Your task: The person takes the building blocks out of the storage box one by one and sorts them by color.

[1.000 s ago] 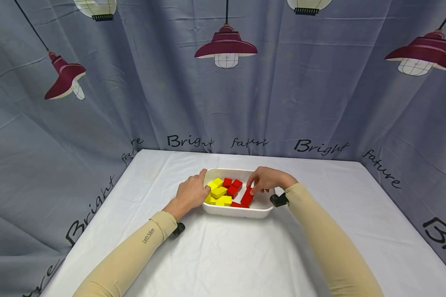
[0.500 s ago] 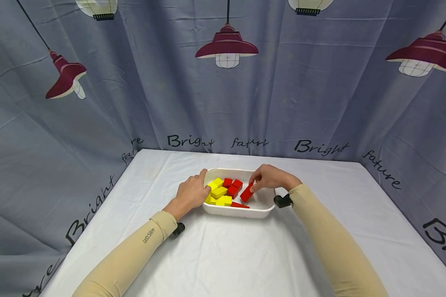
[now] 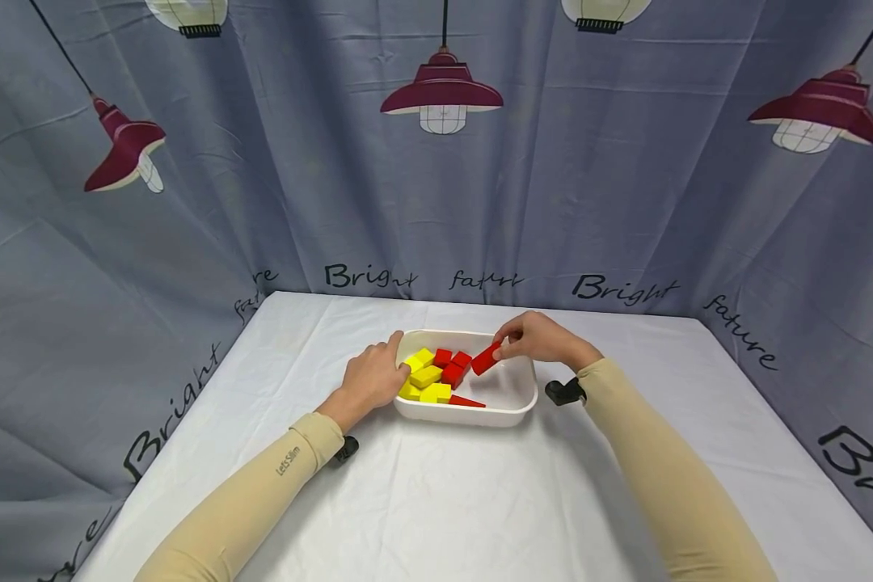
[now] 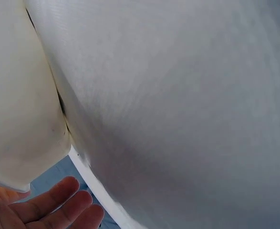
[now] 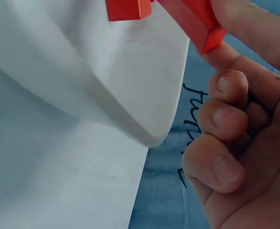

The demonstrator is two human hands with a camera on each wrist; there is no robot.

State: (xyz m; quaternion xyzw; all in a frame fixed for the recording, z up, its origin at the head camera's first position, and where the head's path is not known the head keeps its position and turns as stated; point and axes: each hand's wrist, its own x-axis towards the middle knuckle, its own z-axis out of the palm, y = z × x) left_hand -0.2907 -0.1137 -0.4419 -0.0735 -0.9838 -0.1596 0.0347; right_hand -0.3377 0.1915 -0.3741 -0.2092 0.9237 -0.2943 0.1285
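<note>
A white tray (image 3: 498, 415) stands on the table with yellow blocks (image 3: 426, 376) on its left side and red blocks (image 3: 455, 370) near its middle. My left hand (image 3: 369, 377) holds the tray's left end, thumb over the rim. In the left wrist view, several fingers (image 4: 58, 205) hang outside, loosely bent, below the tray's wall. Between thumb and index finger, my right hand (image 3: 538, 338) pinches a long red block (image 3: 487, 358), tilted above the tray's back right part. Its other fingers curl towards the palm in the right wrist view.
A flat red piece (image 3: 467, 402) lies at the tray's front wall. White cloth (image 3: 436, 501) covers the table. Behind and at both sides hangs a grey-blue curtain (image 3: 320, 202) printed with lamps and lettering.
My right hand has lifted the red block up from the tray's front middle, back and slightly right, turning it more level. My left hand has stayed at the tray's end.
</note>
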